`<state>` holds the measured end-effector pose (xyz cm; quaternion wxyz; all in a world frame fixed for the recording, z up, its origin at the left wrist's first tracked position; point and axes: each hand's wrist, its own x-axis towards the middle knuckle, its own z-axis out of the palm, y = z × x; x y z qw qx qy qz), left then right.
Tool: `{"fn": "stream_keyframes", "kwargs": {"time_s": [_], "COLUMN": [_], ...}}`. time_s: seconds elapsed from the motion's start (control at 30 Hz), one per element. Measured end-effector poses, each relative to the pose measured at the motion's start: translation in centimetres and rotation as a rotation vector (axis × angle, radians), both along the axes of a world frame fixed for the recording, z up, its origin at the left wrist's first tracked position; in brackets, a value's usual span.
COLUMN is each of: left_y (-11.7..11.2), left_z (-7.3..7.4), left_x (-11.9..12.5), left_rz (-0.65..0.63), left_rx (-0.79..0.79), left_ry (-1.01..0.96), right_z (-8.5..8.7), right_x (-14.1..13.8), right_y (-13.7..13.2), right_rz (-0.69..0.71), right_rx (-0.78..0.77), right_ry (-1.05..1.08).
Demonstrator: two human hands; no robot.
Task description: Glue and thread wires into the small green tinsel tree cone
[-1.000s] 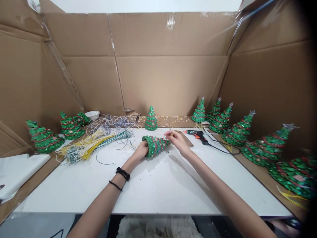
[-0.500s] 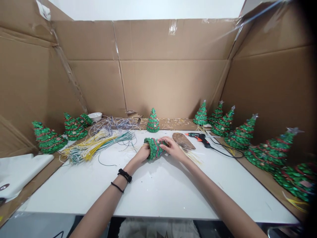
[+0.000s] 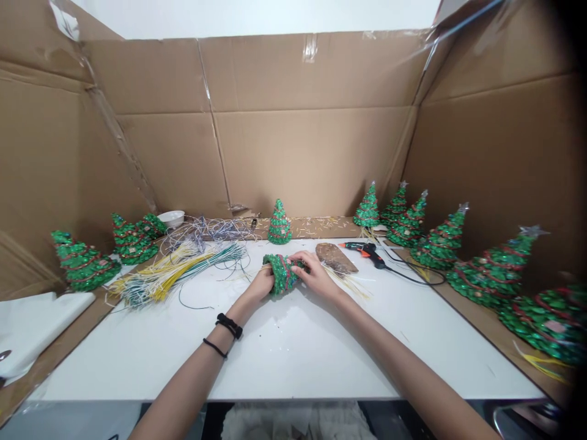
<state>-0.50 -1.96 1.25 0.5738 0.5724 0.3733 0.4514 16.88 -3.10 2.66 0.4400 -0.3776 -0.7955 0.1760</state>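
A small green Christmas tree ornament with red trim lies tipped on its side between my hands, over the middle of the white table. My left hand grips its open base, the fingers partly hidden inside. On the tree's right side my right hand rests with bent fingers on its surface, near the narrower end. Whether a small piece sits in those fingertips is too small to tell. Just right of that hand are a brown, rounded board and some pale yellow strands.
A black and orange glue gun lies to the right, its cord trailing. Bundled yellow, white and green wires spread at left, near a white bowl. Finished-looking trees line the right edge; another tree stands at the back. Cardboard walls surround the table.
The view has shifted slightly. My right fingers have moved a little over the tree's surface, and the tree is turned slightly. My left hand keeps its grip.
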Motion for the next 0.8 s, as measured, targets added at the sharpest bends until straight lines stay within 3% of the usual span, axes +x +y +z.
{"fn": "stream_keyframes", "kwargs": {"time_s": [0.13, 0.27, 0.4, 0.53, 0.67, 0.8], "left_y": [0.2, 0.3, 0.3, 0.5, 0.3, 0.1], "left_z": [-0.3, -0.5, -0.5, -0.5, -0.5, -0.3], "left_x": [-0.1, -0.2, -0.3, -0.3, -0.2, -0.5], "left_rz": [0.011, 0.033, 0.036, 0.043, 0.051, 0.026], "left_rx": [-0.010, -0.001, 0.026, 0.059, 0.028, -0.023], "left_ry": [0.012, 0.036, 0.028, 0.017, 0.007, 0.025], "right_z": [1.0, 2.6, 3.4, 3.3, 3.0, 2.6], "right_x": [0.2, 1.2, 1.8, 1.4, 1.1, 1.3], "right_y": [-0.2, -0.8, -1.8, -2.5, -2.4, -2.0], "right_rz": [-0.025, -0.143, -0.083, -0.029, -0.079, -0.122], "right_rx": [-0.044, -0.164, -0.318, -0.382, -0.405, -0.563], "right_ry": [0.091, 0.467, 0.747, 0.745, 0.723, 0.751]}}
